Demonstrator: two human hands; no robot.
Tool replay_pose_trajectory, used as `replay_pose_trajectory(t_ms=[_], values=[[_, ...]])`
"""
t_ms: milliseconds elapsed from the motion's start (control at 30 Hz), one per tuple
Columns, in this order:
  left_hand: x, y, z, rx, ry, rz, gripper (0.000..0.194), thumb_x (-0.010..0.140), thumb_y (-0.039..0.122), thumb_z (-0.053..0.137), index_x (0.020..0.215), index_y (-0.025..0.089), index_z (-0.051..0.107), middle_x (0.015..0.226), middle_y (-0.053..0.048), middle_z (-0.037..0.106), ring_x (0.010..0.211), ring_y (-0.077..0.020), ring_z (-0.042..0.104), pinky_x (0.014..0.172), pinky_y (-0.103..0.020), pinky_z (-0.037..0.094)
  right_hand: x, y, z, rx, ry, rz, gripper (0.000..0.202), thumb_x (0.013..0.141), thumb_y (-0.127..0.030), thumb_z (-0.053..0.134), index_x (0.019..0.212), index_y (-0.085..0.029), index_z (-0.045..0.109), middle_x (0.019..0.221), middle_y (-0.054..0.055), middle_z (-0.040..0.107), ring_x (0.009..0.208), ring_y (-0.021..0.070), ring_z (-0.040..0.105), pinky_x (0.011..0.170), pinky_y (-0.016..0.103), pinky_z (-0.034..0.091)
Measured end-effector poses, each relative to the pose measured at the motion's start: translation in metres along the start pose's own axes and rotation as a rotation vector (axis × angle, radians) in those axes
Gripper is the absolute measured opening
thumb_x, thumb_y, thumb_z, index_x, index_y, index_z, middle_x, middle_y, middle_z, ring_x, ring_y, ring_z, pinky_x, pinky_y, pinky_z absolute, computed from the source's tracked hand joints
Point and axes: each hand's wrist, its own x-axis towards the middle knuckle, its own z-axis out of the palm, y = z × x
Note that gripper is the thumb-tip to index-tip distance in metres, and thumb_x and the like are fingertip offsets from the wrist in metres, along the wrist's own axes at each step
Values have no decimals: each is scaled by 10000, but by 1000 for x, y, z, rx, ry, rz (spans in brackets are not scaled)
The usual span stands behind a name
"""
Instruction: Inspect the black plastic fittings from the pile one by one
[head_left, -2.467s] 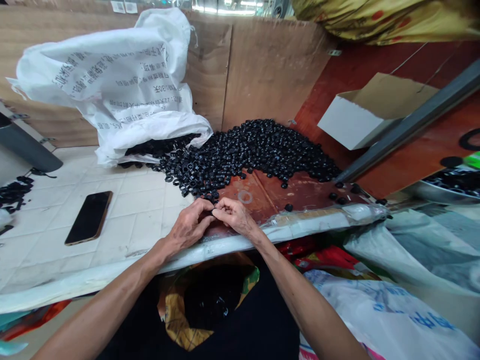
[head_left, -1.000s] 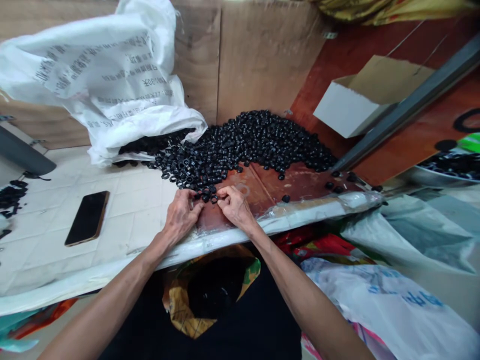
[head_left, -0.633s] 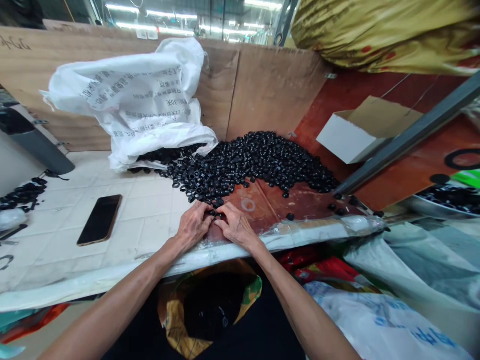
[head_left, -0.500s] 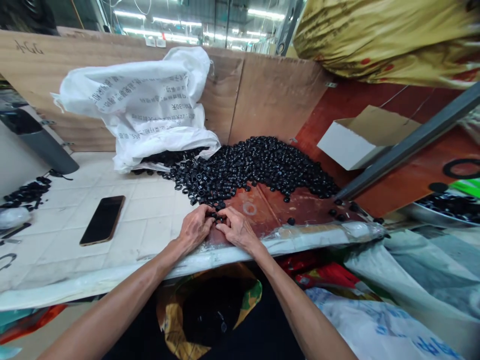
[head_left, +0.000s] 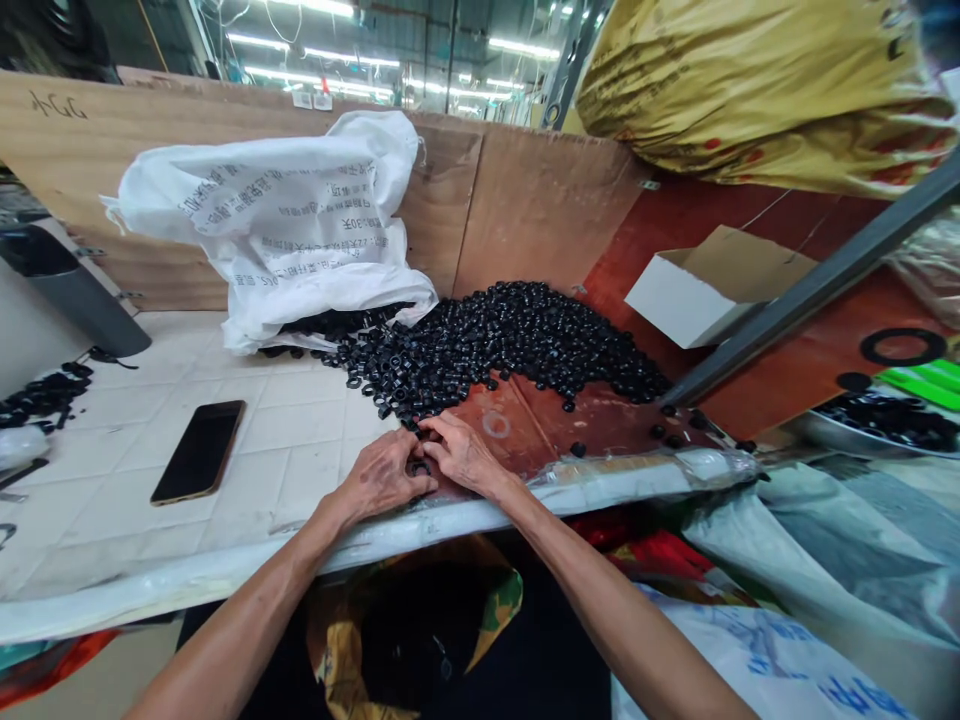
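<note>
My left hand (head_left: 384, 474) is at the near edge of the table, fingers curled around small black ring-shaped pieces (head_left: 420, 467). Its thumb points right beneath them. Against it rests my right hand (head_left: 463, 458), with fingers bent and tips together at the near edge of the pile. Whatever lies between those fingertips is too small and hidden to name. Just beyond both hands spreads a large heap of the same black pieces (head_left: 517, 335). Part of the heap comes out of the mouth of a white woven sack (head_left: 315, 215), which leans on the wooden back board.
A phone (head_left: 199, 452) lies on the white table covering (head_left: 292, 440) to the left. An open white carton (head_left: 697, 290) and a slanting metal bar (head_left: 810, 290) are at the right. Below the table edge, an open yellow bag (head_left: 349, 670) is in front of my body.
My left hand has shifted slightly left and down, with its thumb now lower. My right fingertips have moved left to the pile's edge. The camera view has tilted a little.
</note>
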Motion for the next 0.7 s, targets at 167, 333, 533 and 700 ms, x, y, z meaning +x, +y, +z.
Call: replay_pose_trajectory(t_ms=[167, 333, 533, 700], values=[[1, -9, -3, 27, -12, 105, 166, 859, 242, 620, 1019, 213, 650, 1020, -56, 711, 920, -224, 685, 866, -335, 507, 15, 1, 13, -92, 26, -93, 358, 921, -78, 598, 1249, -197, 673, 1180, 77, 571, 1001, 185, 620, 917, 297, 529], [11, -27, 2, 57, 221, -122, 218, 843, 337, 606, 999, 203, 678, 894, -60, 732, 811, -251, 703, 805, -364, 531, 17, 3, 20, -140, 13, -142, 183, 962, -120, 587, 1108, -189, 674, 1139, 66, 579, 956, 173, 609, 874, 276, 516], [20, -39, 2, -71, 460, -140, 256, 751, 377, 633, 937, 216, 703, 971, -93, 758, 863, -273, 725, 839, -379, 581, 15, -2, 14, 72, 201, 14, 170, 860, -91, 676, 1002, -178, 714, 968, 35, 648, 869, 165, 616, 854, 282, 509], [20, -28, -2, -427, 257, -370, 417, 760, 475, 678, 1077, 204, 674, 766, -41, 774, 705, -269, 766, 730, -381, 628, 19, -9, 4, 482, 268, 144, 99, 844, -206, 727, 935, -185, 760, 862, 4, 699, 726, 133, 624, 709, 252, 493]])
